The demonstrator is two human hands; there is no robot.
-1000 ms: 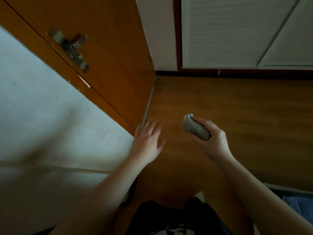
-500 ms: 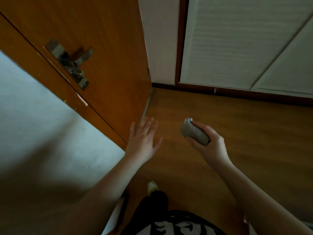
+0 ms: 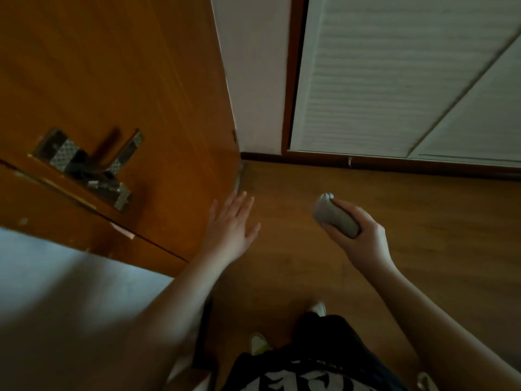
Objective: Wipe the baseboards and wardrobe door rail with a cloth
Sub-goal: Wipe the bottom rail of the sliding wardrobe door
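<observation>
My right hand [image 3: 363, 238] grips a bunched grey cloth [image 3: 334, 217] above the wooden floor. My left hand [image 3: 231, 227] is held out flat, fingers straight, beside the lower edge of the open brown door [image 3: 127, 80]; whether it touches the door is unclear. A dark brown baseboard [image 3: 394, 164] runs along the far wall under the white slatted wardrobe doors [image 3: 394, 80]. The rail under those doors lies along the same dark strip.
The door carries a metal handle and lock plate [image 3: 90, 165]. A white wall [image 3: 56, 292] fills the lower left. A strip of white wall [image 3: 253, 80] stands between the door and the wardrobe. My feet and dark clothing show at the bottom.
The view has risen and tilted up, so more of the wardrobe doors and door handle show. Both hands have stayed close to their places, the cloth still held.
</observation>
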